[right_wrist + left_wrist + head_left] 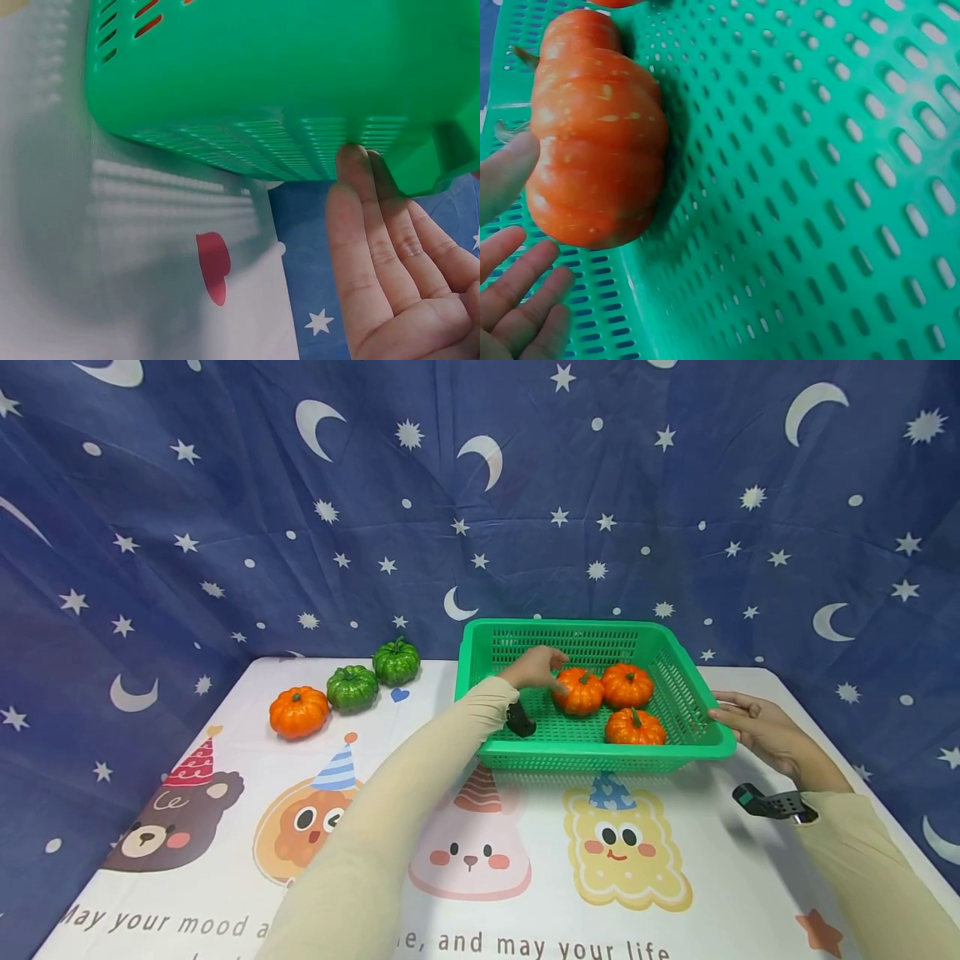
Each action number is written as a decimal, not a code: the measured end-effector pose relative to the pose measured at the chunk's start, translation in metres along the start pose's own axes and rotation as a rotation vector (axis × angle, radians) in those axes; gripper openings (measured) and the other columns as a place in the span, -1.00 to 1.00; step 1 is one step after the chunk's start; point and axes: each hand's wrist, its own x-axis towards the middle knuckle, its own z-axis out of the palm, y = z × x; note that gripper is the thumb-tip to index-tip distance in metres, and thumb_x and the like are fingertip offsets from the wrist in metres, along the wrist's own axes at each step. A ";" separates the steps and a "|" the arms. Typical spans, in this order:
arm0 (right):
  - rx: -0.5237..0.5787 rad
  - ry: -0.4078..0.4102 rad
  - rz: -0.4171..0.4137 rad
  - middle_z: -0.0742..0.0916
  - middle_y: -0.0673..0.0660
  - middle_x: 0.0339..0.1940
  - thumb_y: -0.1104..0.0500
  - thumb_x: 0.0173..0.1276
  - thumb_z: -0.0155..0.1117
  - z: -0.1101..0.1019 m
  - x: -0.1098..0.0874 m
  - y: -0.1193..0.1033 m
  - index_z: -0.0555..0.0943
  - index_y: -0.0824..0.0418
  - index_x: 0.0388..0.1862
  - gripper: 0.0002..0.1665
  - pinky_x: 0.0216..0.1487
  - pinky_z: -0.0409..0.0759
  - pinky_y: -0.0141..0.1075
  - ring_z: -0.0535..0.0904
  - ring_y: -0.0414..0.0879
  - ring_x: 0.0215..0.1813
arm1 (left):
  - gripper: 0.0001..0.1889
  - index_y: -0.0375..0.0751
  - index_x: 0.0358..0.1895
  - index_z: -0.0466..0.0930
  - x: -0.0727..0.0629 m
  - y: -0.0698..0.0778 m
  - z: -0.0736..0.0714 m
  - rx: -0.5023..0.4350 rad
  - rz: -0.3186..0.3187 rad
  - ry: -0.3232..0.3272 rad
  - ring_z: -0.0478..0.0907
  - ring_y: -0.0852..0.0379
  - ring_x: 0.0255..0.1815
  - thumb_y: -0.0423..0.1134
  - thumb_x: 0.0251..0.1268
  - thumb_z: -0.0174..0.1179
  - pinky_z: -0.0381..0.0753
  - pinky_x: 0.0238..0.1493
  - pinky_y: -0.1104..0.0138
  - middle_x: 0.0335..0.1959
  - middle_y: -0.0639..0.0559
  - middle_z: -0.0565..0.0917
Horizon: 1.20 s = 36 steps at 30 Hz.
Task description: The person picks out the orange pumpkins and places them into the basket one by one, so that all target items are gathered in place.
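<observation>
Inside a green plastic basket [600,758] lie several small orange pumpkins, toy-like and glossy. My left hand [534,668] reaches over the basket's left part, beside the nearest pumpkin [579,692]. In the left wrist view its fingers are spread and the thumb [514,169] is right at the side of that pumpkin [600,157], not curled round it. Another pumpkin [628,685] sits to its right, and a third pumpkin [636,727] is nearer the front wall. At the basket's right end my right hand [765,731] holds the rim, thumb at the lip, fingers [382,255] along the outer wall.
Left of the basket, on the white printed tablecloth [465,935], stand an orange pumpkin [299,712], a green pumpkin [352,688] and another green pumpkin [396,661]. A blue curtain [525,560] with moons and stars hangs right behind the table.
</observation>
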 end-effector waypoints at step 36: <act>-0.109 0.007 0.030 0.64 -0.36 -0.25 0.14 0.38 0.15 0.000 0.001 -0.001 0.29 -0.05 0.08 -0.63 -0.16 0.64 -0.52 0.60 -0.44 -0.18 | -0.28 -0.25 0.41 0.19 -0.010 0.008 -0.040 -0.355 -0.017 -0.002 0.25 -0.09 0.41 -0.30 0.17 0.29 0.40 0.33 0.17 0.36 -0.21 0.35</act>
